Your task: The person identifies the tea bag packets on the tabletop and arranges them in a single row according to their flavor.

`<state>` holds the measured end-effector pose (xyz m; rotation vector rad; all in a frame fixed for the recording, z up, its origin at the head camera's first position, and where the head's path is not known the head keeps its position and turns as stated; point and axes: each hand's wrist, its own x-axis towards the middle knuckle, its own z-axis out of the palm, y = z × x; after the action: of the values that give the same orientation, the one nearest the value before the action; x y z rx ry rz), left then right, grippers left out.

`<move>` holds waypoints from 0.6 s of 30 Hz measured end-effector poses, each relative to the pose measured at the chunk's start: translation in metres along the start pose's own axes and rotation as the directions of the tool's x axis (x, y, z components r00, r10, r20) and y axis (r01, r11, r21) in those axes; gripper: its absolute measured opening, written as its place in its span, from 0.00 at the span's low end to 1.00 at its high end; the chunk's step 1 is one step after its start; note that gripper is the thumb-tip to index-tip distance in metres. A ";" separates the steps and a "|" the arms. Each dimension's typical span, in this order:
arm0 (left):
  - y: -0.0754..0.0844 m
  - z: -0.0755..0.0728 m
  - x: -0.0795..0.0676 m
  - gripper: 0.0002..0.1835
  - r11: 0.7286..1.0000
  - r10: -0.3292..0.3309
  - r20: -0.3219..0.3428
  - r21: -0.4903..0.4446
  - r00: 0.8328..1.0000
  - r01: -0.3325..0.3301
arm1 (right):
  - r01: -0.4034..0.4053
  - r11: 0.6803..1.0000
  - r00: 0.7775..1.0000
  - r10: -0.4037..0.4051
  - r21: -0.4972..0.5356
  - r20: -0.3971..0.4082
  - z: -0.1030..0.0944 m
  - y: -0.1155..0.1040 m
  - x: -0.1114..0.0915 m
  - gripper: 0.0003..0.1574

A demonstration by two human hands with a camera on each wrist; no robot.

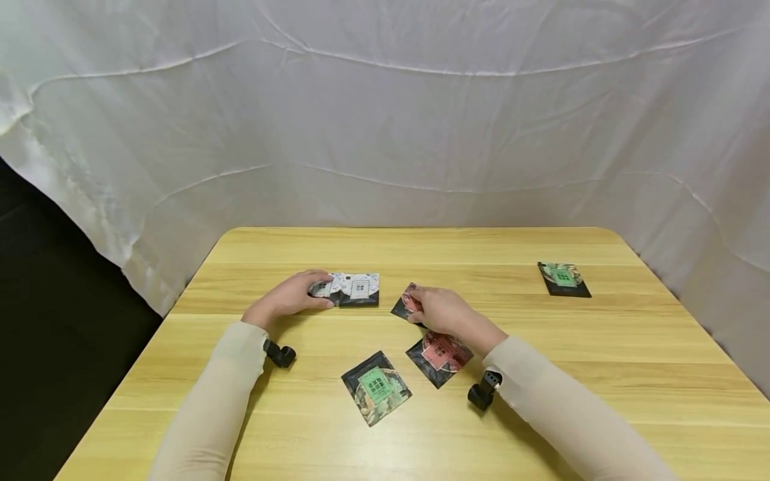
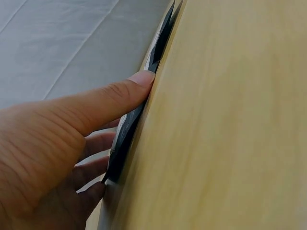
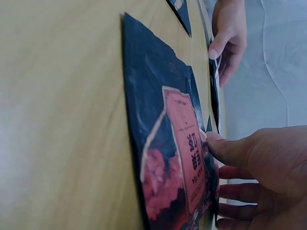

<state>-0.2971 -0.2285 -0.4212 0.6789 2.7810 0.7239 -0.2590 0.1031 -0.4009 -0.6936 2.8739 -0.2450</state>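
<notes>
At the left, my left hand (image 1: 291, 294) spans a white-and-black sachet (image 1: 321, 289), thumb on the near edge and fingers at the far edge. In the left wrist view that sachet (image 2: 125, 136) lies low against the tabletop. A second white-and-black sachet (image 1: 361, 288) lies flat right against its right side. My right hand (image 1: 445, 311) holds a red-and-black sachet (image 1: 403, 306) between thumb and fingers, partly covering it. Just nearer lies another red-and-black sachet (image 1: 440, 358), printed with flowers and a red label; it fills much of the right wrist view.
A green-labelled sachet (image 1: 377, 387) lies turned at an angle near the front middle of the wooden table (image 1: 301, 427). Another green-labelled sachet (image 1: 564, 279) lies at the back right. White cloth (image 1: 421, 133) hangs behind the table.
</notes>
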 end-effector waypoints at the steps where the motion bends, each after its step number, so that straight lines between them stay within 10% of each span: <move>1: 0.000 0.000 0.000 0.38 1.000 0.001 0.000 -0.002 1.000 -0.001 | 0.002 1.000 1.000 -0.002 0.008 0.007 0.000 0.001 0.001 0.40; 18: -0.004 0.001 0.001 0.39 0.997 -0.008 -0.006 -0.079 1.000 0.008 | 0.088 0.986 0.996 -0.084 0.140 -0.027 0.000 0.017 0.021 0.37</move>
<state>-0.2989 -0.2308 -0.4241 0.6511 2.7427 0.8307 -0.2847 0.1078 -0.4067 -0.7932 2.8157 -0.4649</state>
